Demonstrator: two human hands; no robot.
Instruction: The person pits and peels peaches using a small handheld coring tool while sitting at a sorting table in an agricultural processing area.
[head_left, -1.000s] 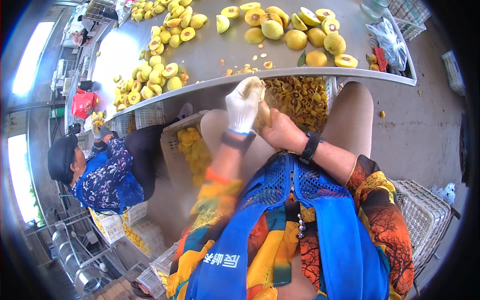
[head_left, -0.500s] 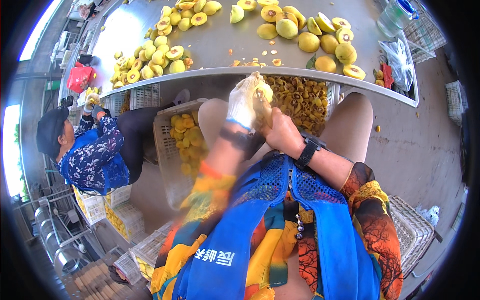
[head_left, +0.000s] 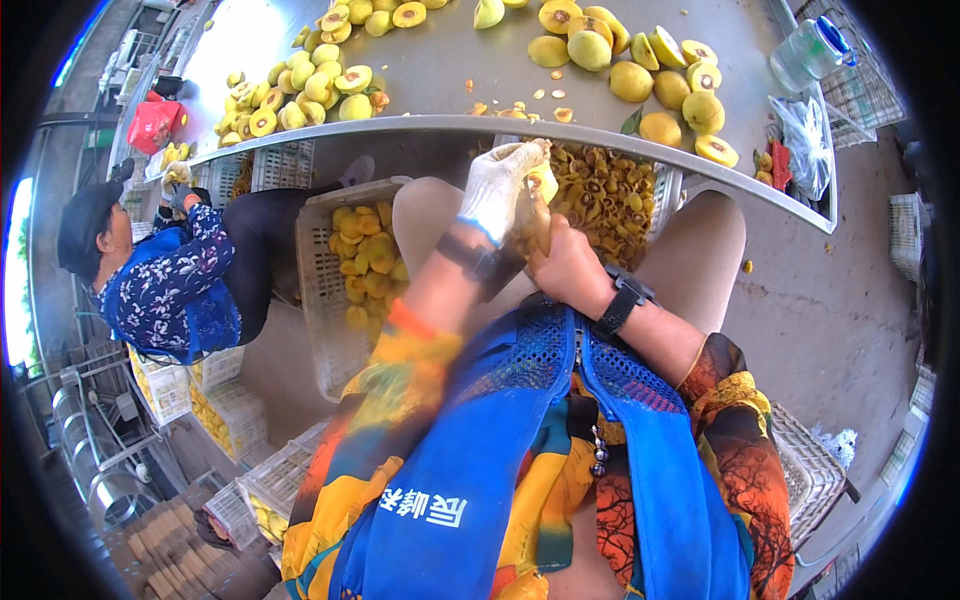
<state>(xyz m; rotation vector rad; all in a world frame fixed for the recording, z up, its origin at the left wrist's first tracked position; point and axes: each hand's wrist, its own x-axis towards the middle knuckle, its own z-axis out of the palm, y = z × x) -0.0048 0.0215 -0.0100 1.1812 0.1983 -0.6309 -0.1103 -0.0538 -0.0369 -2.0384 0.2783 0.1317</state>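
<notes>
My left hand, in a white knit glove, is closed around a yellow peach piece just off the table's near edge. My right hand is bare and wraps the tan handle of a small tool. The tool's working end meets the fruit, hidden by glove and peach, so its kind cannot be made out. Below the hands, brown-centred peach scraps fill a crate between my knees. Beside my left knee stands a pale crate with yellow peach pieces.
The metal table carries cut peaches in a left pile and a right pile. A clear jug and a plastic bag lie at its right end. A co-worker sits to my left, near stacked crates.
The view has shifted slightly. My left hand has shifted a little against the peach piece, while my right hand keeps its hold on the tool.
</notes>
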